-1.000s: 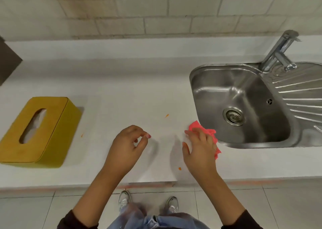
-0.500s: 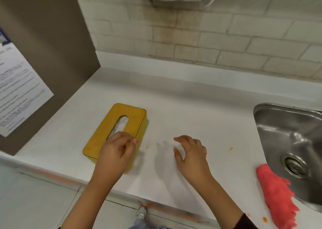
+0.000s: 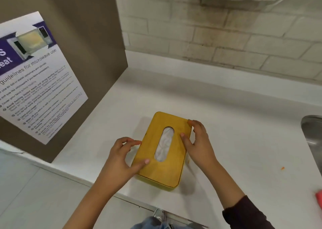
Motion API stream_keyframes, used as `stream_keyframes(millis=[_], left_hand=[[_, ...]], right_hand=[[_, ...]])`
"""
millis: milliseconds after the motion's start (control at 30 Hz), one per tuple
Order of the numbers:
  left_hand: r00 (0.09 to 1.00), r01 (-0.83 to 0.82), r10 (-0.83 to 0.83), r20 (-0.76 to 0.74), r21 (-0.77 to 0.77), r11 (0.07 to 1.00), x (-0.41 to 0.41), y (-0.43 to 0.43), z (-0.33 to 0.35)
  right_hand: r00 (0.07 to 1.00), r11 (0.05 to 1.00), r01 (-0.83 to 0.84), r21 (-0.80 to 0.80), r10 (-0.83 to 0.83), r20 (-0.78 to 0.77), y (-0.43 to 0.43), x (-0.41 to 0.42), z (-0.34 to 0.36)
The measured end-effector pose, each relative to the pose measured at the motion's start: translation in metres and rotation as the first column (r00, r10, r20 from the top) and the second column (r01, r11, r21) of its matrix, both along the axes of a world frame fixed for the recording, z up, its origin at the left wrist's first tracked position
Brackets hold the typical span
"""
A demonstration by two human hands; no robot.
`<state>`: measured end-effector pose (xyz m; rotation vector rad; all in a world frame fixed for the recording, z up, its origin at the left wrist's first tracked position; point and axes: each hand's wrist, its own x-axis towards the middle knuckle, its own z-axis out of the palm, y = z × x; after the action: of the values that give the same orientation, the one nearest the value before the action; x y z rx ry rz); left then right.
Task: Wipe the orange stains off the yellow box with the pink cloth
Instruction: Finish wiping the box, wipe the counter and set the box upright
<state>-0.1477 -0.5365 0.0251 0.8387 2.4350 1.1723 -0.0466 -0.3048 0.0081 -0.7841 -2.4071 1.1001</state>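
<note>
1. The left hand (image 3: 120, 157) clasps the near-left corner of the yellow box (image 3: 161, 152) — thumb laid flat on the lid, fingers curled against the left side wall. It is partly closed around the box's edge, not wrapped tight.

2. The right hand (image 3: 198, 143) mirrors it on the far-right side: thumb on the lid beside the oval opening, fingers bent over the right edge and the far corner. Neither hand holds anything but the box.

3. The two grips sit at opposite corners, which to my eye is a hold for turning or sliding the box rather than for wiping it. Whether it is lifted at all I cannot tell.

4. The box lies flat on the white counter (image 3: 226, 117), lid up, near the front edge, with white tissue (image 3: 164, 144) showing through the slot. No orange marks show on the lid itself; any stains are likely on a side wall hidden from this view, which would explain the handling.

5. The pink cloth (image 3: 319, 199) lies well apart at the right border of the view, only a sliver of it visible, near the sink (image 3: 311, 134). An orange crumb (image 3: 282, 168) sits on the counter between box and cloth.

6. Wiping has not begun — a hand must first be freed to fetch the cloth.
</note>
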Motion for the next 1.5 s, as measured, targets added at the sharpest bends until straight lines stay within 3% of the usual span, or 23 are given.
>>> stream_keyframes(millis=[133, 233, 367, 533, 800, 1200, 1500], left_hand=[[0.963, 0.221, -0.207, 0.174, -0.066, 0.973, 0.000, -0.010, -0.011], [0.942, 0.262, -0.240, 0.237, -0.066, 0.963, 0.003, -0.011, -0.019], [0.960, 0.126, -0.125, 0.251, 0.016, 0.992, 0.001, -0.007, -0.024], [0.965, 0.065, -0.095, 0.246, 0.130, 0.989, -0.015, -0.005, -0.020], [0.953, 0.236, -0.266, 0.146, 0.198, 0.951, -0.012, 0.091, 0.007], [0.878, 0.348, -0.427, 0.217, 0.324, 0.880, 0.141, 0.277, 0.005], [0.893, 0.297, -0.384, 0.236, 0.333, 0.895, 0.247, 0.363, -0.008]], right_hand=[[1.000, 0.992, 0.005, -0.127, -0.003, 0.014, 0.007, -0.012, -0.005], [0.999, 0.965, 0.017, -0.263, -0.003, 0.050, 0.012, -0.017, -0.008], [0.998, 0.948, 0.054, -0.313, -0.046, 0.032, 0.014, -0.019, -0.012], [0.999, 0.941, 0.047, -0.334, -0.041, 0.026, 0.024, -0.028, -0.005], [0.969, 0.926, 0.215, -0.312, -0.241, -0.050, 0.091, -0.003, 0.040], [0.863, 0.841, 0.486, -0.239, -0.504, -0.019, 0.249, 0.162, 0.063], [0.881, 0.842, 0.465, -0.274, -0.469, 0.053, 0.342, 0.247, 0.039]])
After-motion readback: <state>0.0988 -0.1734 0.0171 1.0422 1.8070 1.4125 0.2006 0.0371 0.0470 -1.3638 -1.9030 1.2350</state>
